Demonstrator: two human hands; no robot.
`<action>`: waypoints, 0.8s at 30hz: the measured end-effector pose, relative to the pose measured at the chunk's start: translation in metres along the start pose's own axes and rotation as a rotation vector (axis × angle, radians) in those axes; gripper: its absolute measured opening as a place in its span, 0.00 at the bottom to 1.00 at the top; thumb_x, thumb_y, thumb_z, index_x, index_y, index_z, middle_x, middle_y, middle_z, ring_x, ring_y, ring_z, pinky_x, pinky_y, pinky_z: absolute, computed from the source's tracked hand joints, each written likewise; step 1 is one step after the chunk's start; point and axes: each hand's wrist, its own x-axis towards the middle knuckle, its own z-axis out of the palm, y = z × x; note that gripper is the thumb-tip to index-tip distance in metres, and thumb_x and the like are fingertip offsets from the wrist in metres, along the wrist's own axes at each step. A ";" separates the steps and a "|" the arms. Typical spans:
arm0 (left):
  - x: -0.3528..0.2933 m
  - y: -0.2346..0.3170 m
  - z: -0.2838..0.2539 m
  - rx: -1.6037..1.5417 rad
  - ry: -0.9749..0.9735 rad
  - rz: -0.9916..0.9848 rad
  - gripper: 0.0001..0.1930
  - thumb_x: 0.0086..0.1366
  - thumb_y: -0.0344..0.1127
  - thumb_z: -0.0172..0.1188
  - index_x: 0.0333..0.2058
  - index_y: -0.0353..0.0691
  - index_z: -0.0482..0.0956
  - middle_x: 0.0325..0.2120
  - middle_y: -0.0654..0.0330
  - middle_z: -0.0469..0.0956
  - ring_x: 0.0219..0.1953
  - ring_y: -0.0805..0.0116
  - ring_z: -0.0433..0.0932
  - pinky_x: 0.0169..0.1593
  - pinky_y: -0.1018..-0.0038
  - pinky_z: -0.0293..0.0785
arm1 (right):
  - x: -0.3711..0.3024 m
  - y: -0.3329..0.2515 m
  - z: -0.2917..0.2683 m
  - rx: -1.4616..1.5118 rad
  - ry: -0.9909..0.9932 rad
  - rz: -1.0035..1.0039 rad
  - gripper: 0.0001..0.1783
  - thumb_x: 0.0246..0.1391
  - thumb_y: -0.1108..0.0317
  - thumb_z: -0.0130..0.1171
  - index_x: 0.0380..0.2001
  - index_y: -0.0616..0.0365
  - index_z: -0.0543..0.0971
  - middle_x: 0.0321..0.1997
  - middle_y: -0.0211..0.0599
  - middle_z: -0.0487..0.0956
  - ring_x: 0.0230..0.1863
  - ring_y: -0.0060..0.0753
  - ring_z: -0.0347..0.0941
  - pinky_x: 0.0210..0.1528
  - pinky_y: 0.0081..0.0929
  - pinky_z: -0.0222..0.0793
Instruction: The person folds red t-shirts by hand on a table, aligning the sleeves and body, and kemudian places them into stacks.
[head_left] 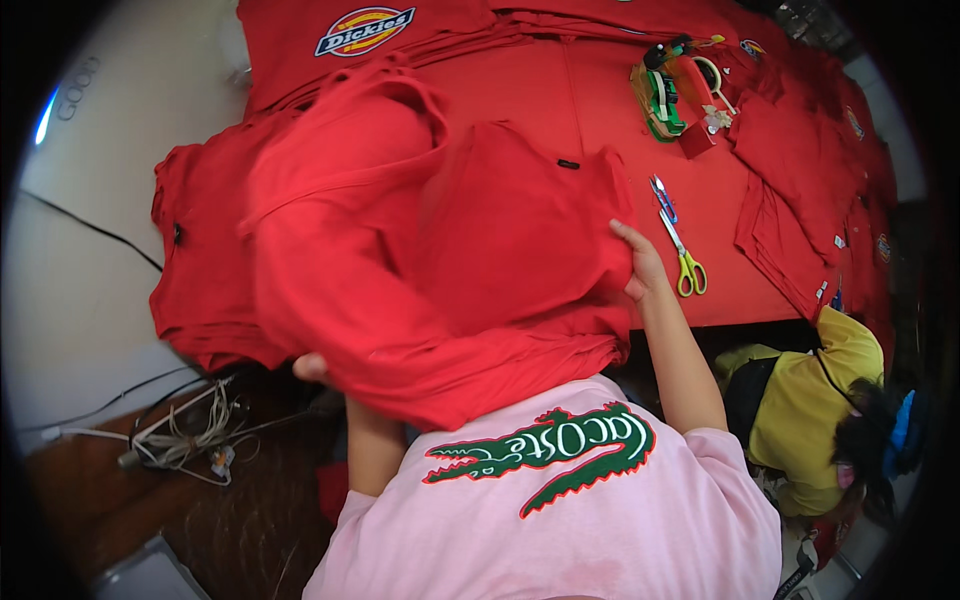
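Observation:
A bunched red shirt (500,250) spreads in front of me, a small dark label at its neckline. Its right edge is pinched in my right hand (642,264), which is closed on the cloth. Loose red fabric (330,230) rises and folds over on the left, slightly blurred; I cannot tell whether it is all one garment. Under its lower left side, my left hand (311,367) shows only in part, closed on the cloth, with most fingers hidden.
Stacked red shirts (205,240) lie at the left, more red garments (800,180) at the right. Yellow-handled scissors (690,270), blue thread snips (662,198) and a green tape dispenser (660,105) rest on the red-covered table. Coiled cables (200,430) are low left; a person in yellow (810,410) is right.

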 end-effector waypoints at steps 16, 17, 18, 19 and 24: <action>-0.051 0.182 0.121 1.250 -0.145 0.470 0.35 0.58 0.55 0.65 0.57 0.34 0.77 0.55 0.49 0.80 0.59 0.59 0.78 0.64 0.64 0.71 | -0.407 0.068 -0.200 -0.328 0.005 0.116 0.40 0.44 0.80 0.76 0.63 0.67 0.74 0.60 0.43 0.82 0.61 0.40 0.78 0.67 0.41 0.71; -0.037 0.176 0.124 1.281 -0.183 0.461 0.35 0.58 0.55 0.65 0.57 0.34 0.78 0.55 0.49 0.81 0.59 0.59 0.78 0.64 0.64 0.71 | -0.431 0.072 -0.191 -0.286 0.024 0.043 0.40 0.45 0.79 0.75 0.64 0.67 0.73 0.61 0.43 0.81 0.62 0.40 0.78 0.67 0.42 0.71; -0.019 0.166 0.127 1.299 -0.220 0.447 0.35 0.58 0.56 0.65 0.57 0.33 0.78 0.54 0.49 0.81 0.58 0.59 0.78 0.64 0.64 0.71 | -0.452 0.077 -0.179 -0.244 0.046 -0.032 0.41 0.46 0.79 0.75 0.65 0.68 0.72 0.62 0.43 0.80 0.62 0.40 0.78 0.67 0.42 0.71; 0.004 0.151 0.128 1.319 -0.237 0.442 0.35 0.59 0.56 0.65 0.56 0.33 0.78 0.54 0.49 0.81 0.58 0.59 0.78 0.64 0.65 0.71 | -0.462 0.083 -0.169 -0.197 0.107 -0.148 0.40 0.48 0.78 0.74 0.65 0.67 0.72 0.62 0.43 0.80 0.62 0.40 0.78 0.67 0.41 0.71; 0.177 -0.053 0.139 1.849 0.415 0.119 0.33 0.63 0.58 0.68 0.43 0.23 0.87 0.40 0.46 0.86 0.49 0.59 0.83 0.55 0.63 0.76 | -0.448 0.120 -0.130 -0.160 0.534 -0.698 0.32 0.57 0.75 0.70 0.64 0.65 0.73 0.60 0.41 0.80 0.60 0.35 0.78 0.64 0.36 0.73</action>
